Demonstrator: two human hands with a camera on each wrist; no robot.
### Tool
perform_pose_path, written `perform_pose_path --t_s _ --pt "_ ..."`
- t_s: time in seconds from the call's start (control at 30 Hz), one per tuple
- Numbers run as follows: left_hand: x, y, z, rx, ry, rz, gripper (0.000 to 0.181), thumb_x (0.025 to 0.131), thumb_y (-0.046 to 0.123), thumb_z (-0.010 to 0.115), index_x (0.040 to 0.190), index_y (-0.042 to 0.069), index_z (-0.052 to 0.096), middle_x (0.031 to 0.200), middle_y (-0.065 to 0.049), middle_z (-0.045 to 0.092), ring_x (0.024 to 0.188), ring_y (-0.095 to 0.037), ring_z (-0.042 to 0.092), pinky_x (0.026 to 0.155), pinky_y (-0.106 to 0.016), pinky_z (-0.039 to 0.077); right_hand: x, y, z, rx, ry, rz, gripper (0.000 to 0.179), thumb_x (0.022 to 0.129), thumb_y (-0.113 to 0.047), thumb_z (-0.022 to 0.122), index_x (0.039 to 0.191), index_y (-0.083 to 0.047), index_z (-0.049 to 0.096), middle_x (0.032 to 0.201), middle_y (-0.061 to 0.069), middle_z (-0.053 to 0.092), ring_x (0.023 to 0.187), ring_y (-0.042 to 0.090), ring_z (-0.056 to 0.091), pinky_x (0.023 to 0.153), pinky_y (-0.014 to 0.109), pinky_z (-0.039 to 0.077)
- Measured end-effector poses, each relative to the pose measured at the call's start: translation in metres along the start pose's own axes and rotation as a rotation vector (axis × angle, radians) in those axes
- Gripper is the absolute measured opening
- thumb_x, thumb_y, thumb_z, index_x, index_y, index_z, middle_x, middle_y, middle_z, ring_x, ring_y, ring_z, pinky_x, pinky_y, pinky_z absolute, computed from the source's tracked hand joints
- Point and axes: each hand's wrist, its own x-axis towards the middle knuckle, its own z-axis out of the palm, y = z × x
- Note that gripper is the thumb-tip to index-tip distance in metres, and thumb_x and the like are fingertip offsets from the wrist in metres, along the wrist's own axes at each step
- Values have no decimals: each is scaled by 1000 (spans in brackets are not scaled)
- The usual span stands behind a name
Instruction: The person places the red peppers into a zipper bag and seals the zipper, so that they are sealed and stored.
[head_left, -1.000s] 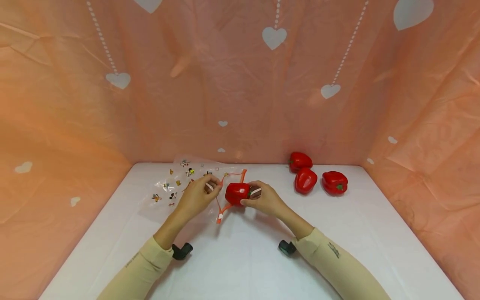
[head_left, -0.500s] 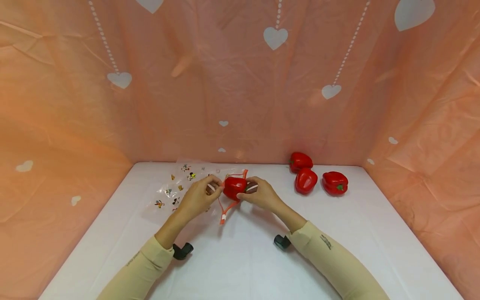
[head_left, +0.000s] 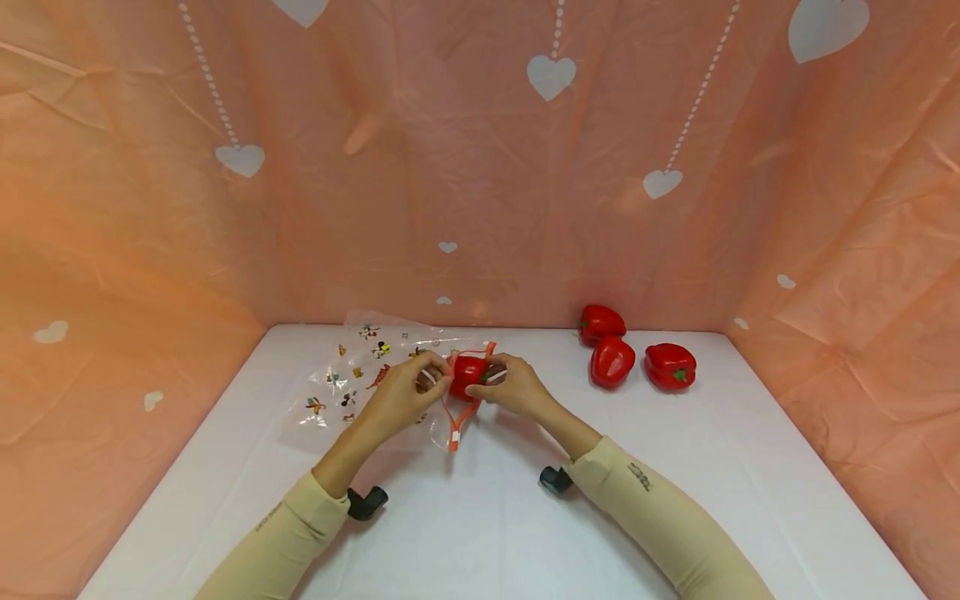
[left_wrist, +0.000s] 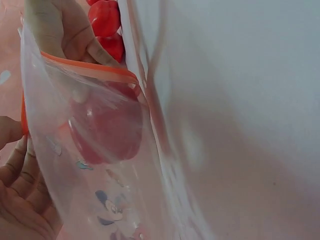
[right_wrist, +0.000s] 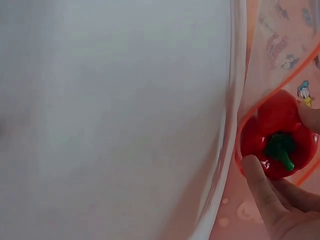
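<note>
My right hand (head_left: 517, 387) grips a red bell pepper (right_wrist: 280, 117) at its stem end, thumb and fingers spread around its sides. The pepper's far end is inside the mouth of a clear zip bag (head_left: 360, 350) printed with cartoon figures. Through the plastic, the left wrist view shows the pepper (left_wrist: 107, 127) just past the orange zip edge (left_wrist: 90, 67). Thumb and fingertips of my left hand (head_left: 401, 396) pinch that orange edge on the left side of the opening, holding the mouth apart. The bag's body stretches away to the left over the white table.
Three more red bell peppers lie at the back right: one at the rear (head_left: 602, 323), one in front of it (head_left: 612, 362), one farther right (head_left: 670, 367). An orange curtain (head_left: 480, 208) with white hearts rises behind the white table (head_left: 480, 533). Dark camera mounts hang under both sleeves.
My right hand has moved left, carrying the pepper from in front of the bag's opening into it. The left hand keeps its pinch on the orange edge, shifting only slightly right.
</note>
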Motion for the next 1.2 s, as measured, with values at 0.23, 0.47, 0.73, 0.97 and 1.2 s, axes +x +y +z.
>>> perform_pose_path --t_s 0.23,0.47,0.73,0.97,1.2 --pt "1 -2 0 3 15 38 11 101 8 74 111 9 68 100 -4 75 90 -19 72 86 -38 61 -2 -5 5 -15 4 12 61 88 -27 90 134 3 67 109 11 75 101 26 70 81 35 60" --pt "1 -2 1 0 9 42 13 101 8 74 112 8 68 102 -5 74 90 -19 72 86 -38 61 0 -5 9 21 -22 37 55 88 -28 90 129 2 70 106 11 75 94 22 68 76 30 57" --pt "1 -5 1 -1 2 31 12 101 8 74 111 8 68 102 -5 73 92 -19 70 88 -40 60 3 -2 12 66 -50 85 52 89 -30 89 127 1 70 105 10 74 92 21 69 74 28 57" --pt "0 -5 0 13 2 18 11 101 8 73 111 8 68 97 -3 73 89 -18 69 82 -34 59 3 -1 12 80 -50 82 47 91 -24 86 127 2 70 107 11 75 88 19 71 76 28 58" --pt "-1 -6 -2 53 -20 -5 10 101 9 74 109 9 69 89 1 72 80 -13 65 75 -31 54 -5 -2 4 108 -58 23 42 95 -15 81 129 6 70 108 14 77 91 19 75 77 26 58"
